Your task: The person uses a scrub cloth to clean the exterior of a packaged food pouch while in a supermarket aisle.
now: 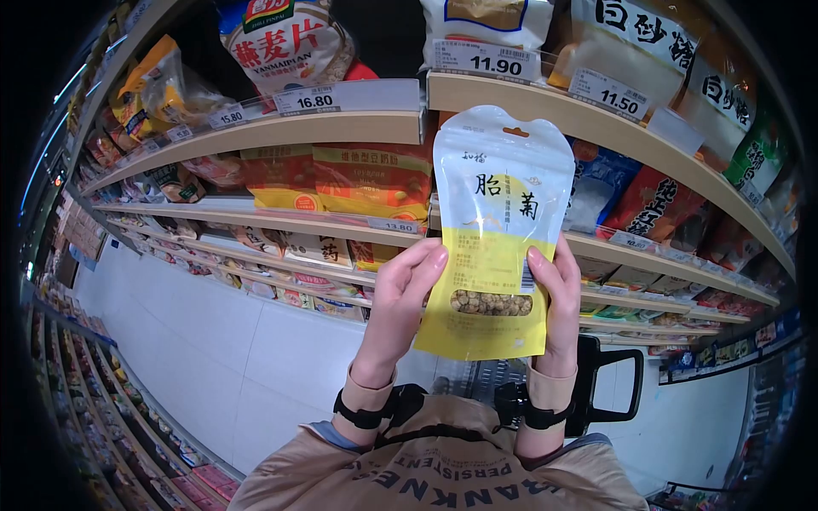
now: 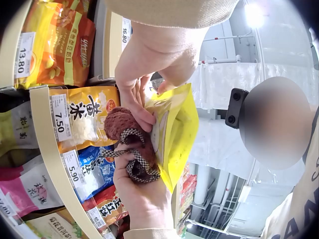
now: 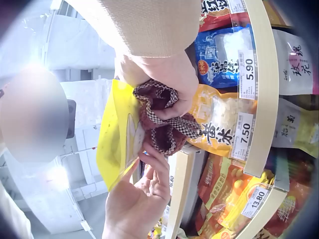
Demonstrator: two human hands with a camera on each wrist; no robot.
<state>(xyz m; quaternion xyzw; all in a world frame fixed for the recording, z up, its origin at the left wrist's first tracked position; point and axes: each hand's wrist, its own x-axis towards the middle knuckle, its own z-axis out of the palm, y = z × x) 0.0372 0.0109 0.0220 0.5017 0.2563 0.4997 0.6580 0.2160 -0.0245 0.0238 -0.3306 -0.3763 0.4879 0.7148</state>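
Both hands hold up a white-and-yellow stand-up pouch of dried chrysanthemum buds (image 1: 490, 264), its lettered face toward the head camera and small buds showing through a window low down. My left hand (image 1: 409, 281) grips its left edge with the thumb in front. On the opposite edge, my right hand (image 1: 558, 289) has its thumb on the face and its fingers behind. Behind the pouch, a fuzzy brown cloth item with black-and-white checked trim (image 2: 142, 164) lies against the right hand's fingers; the head view hides it.
Ahead, curved shelves (image 1: 682, 140) carry price tags and bagged goods, among them an oatmeal bag (image 1: 290, 47), sugar bags (image 1: 635, 43) and soybean powder bags (image 1: 371, 179). Below the right arm is a cart's black handle (image 1: 630, 387). More stocked shelves (image 1: 94, 409) run along the left.
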